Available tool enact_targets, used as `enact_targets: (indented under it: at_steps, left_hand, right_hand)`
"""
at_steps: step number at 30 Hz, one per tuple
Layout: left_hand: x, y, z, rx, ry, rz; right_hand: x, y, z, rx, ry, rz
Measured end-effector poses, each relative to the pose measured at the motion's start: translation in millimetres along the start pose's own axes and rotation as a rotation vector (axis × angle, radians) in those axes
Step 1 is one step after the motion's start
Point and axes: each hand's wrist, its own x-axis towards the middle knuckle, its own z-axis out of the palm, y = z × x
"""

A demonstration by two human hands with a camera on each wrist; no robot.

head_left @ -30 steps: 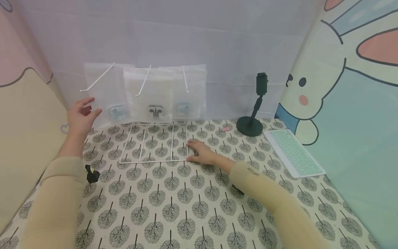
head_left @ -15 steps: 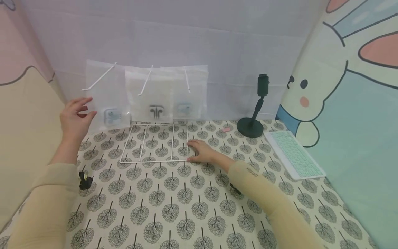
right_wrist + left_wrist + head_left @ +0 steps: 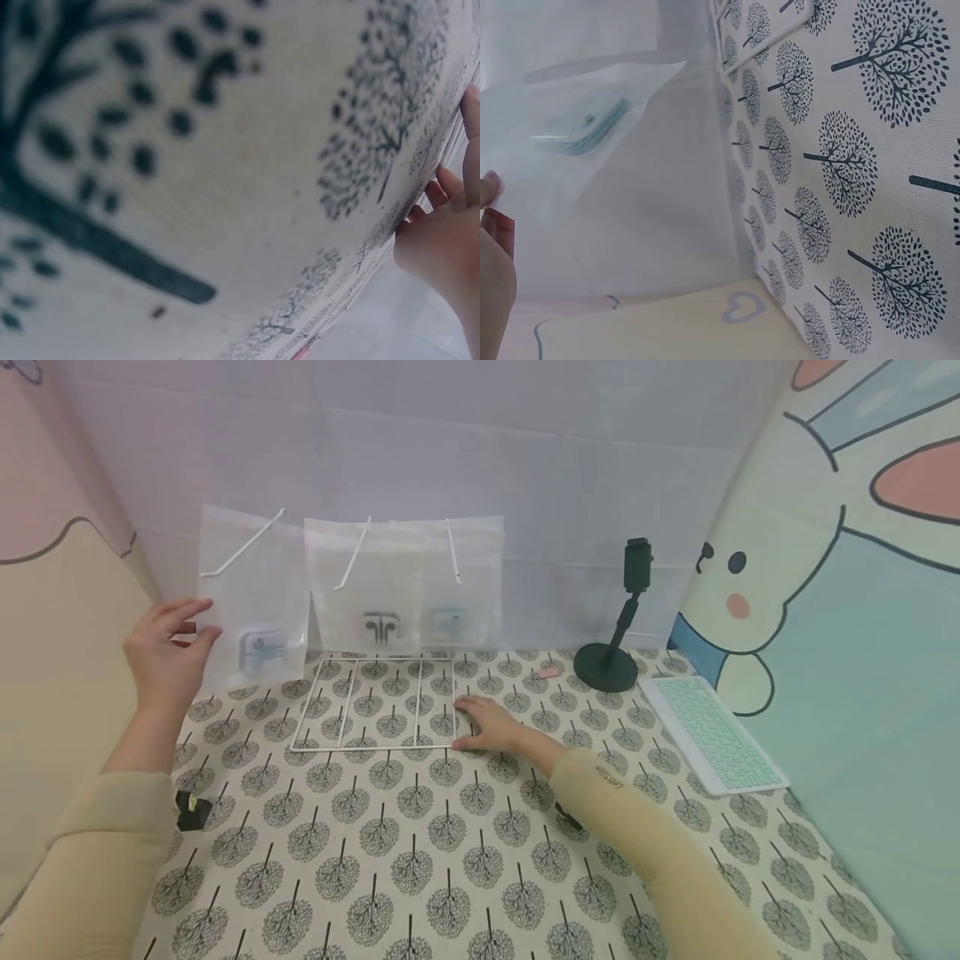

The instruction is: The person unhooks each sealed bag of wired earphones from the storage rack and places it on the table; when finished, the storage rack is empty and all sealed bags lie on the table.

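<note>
At the left, a translucent plastic bag [image 3: 247,593] with a boxed set of blue-tinted earphones [image 3: 262,647] hangs on a white hook arm [image 3: 243,545]. My left hand [image 3: 167,652] pinches the bag's left edge between thumb and fingers. In the left wrist view, the bag [image 3: 577,112] is tilted outward, with the thumb at its edge. My right hand [image 3: 486,727] rests on the table, thumb and fingertips spread along the right bar of the white wire base [image 3: 375,748]. In the right wrist view, the right hand [image 3: 442,232] lies low against the patterned cloth.
More translucent bags [image 3: 367,581] with earphones hang on two hooks to the right. A black phone stand [image 3: 606,667] and a mint-green keyboard [image 3: 716,735] stand at the right on the tree-print cloth. A small pink piece [image 3: 548,673] lies near the back.
My left hand has moved left and toward me, drawing the left bag's lower part out with it, away from its neighbours. The right hand has stayed at the wire base.
</note>
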Motion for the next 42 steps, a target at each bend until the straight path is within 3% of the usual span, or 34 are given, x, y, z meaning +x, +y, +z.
enact_targets:
  at_steps: [7,12,18,24,32,42]
  left_hand:
    - [-3.3,8.2,-11.2,0.025,-0.011,0.081]
    - [-5.5,10.1,-22.9,0.038,-0.082,0.145]
    - [-10.9,10.5,-37.7,0.13,-0.196,0.217]
    - [-14.1,15.0,-48.8,0.14,-0.245,0.25]
    - [-26.0,20.7,-63.8,0.109,-0.248,0.239]
    - [-33.8,18.2,-78.3,0.127,-0.222,0.288]
  right_hand:
    - [1.2,2,0,-0.015,-0.004,0.014]
    - [2.4,2,1,-0.026,-0.015,0.013]
    - [2.5,1,1,-0.032,-0.03,0.009]
    - [1.2,-1,-2,-0.023,-0.034,0.02]
    - [0.3,1,-3,-0.027,-0.036,0.02]
    - [0.3,2,-1,-0.03,-0.028,0.011]
